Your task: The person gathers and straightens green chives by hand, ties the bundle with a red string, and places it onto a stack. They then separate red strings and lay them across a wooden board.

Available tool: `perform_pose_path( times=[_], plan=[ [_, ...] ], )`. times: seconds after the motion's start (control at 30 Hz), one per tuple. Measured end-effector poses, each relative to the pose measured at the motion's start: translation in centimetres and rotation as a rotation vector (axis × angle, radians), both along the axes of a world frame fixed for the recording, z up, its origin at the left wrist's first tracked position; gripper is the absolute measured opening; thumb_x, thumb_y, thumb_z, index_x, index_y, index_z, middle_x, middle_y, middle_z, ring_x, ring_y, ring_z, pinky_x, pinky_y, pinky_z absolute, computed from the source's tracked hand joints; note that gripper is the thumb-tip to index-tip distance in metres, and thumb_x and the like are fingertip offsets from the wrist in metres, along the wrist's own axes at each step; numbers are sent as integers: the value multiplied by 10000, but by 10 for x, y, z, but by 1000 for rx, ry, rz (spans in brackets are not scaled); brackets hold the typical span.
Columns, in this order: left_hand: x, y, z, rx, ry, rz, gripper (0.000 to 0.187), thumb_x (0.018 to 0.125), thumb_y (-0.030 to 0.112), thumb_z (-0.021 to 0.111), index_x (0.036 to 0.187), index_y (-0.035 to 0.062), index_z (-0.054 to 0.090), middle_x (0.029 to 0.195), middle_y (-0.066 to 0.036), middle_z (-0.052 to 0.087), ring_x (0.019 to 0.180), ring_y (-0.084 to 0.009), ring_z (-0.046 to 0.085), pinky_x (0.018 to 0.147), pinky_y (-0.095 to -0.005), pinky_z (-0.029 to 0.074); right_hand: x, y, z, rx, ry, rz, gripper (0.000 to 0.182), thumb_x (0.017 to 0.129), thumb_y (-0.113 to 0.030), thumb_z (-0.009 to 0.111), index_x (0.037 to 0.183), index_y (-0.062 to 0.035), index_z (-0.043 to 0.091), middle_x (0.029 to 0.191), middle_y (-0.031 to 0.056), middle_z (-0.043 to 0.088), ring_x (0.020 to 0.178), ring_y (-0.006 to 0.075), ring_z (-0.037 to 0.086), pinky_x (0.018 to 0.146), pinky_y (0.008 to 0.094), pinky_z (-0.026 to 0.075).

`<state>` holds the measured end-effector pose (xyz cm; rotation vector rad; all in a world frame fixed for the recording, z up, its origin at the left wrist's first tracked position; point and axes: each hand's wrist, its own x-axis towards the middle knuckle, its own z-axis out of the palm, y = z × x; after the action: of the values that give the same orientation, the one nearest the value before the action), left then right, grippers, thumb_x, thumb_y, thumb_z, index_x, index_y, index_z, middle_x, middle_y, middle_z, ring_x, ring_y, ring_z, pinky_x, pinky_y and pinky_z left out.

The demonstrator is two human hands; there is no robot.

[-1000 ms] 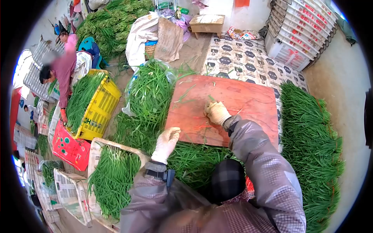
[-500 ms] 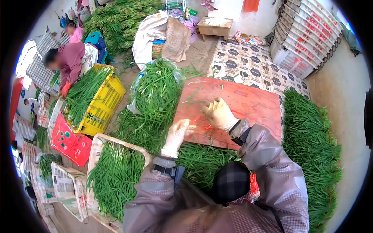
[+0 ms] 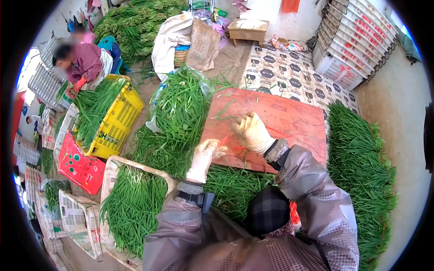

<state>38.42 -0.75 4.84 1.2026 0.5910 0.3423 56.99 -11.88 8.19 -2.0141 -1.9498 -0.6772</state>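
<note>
Compared with a second ago, the left hand (image 3: 204, 156) now sits at the near left edge of the red board (image 3: 289, 115), up toward one o'clock from its spot over the greens. The right hand (image 3: 252, 132) lies just beside it at two o'clock, fingers spread, with a red band (image 3: 228, 143) between them. At ten o'clock, a co-worker's hand (image 3: 75, 87) now rests higher on the yellow crate (image 3: 120, 128).

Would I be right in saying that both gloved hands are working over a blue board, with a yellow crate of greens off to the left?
Not quite: the board is reddish, not blue, as the head view shows. Both gloved hands, left hand and right hand, are over it, and the yellow crate of greens is off to the left.
</note>
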Motion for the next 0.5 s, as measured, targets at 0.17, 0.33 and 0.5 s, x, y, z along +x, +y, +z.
perform_pose_path(
  times=[0.17,0.33,0.5],
  plan=[
    [0,-3,10,-6,50,-58,282,978,237,545,1093,-17,590,945,-158,708,796,-192,689,772,-309,550,0,0,2,14,-10,3,152,734,-117,554,870,-136,619,843,51,590,853,235,568,881,399,421],
    [0,-3,10,35,31,-79,272,975,212,550,1091,-30,594,935,-161,707,790,-189,689,756,-307,555,-1,0,0,17,15,9,151,753,-167,651,887,-108,612,900,59,607,858,248,573,875,393,424],
    [3,-4,3,53,24,-42,200,973,157,540,1044,-22,595,907,-150,703,769,-176,684,716,-287,554,-4,-1,5,-19,96,-10,185,760,-133,628,945,-121,633,951,49,620,899,247,579,890,399,416]
  ],
)
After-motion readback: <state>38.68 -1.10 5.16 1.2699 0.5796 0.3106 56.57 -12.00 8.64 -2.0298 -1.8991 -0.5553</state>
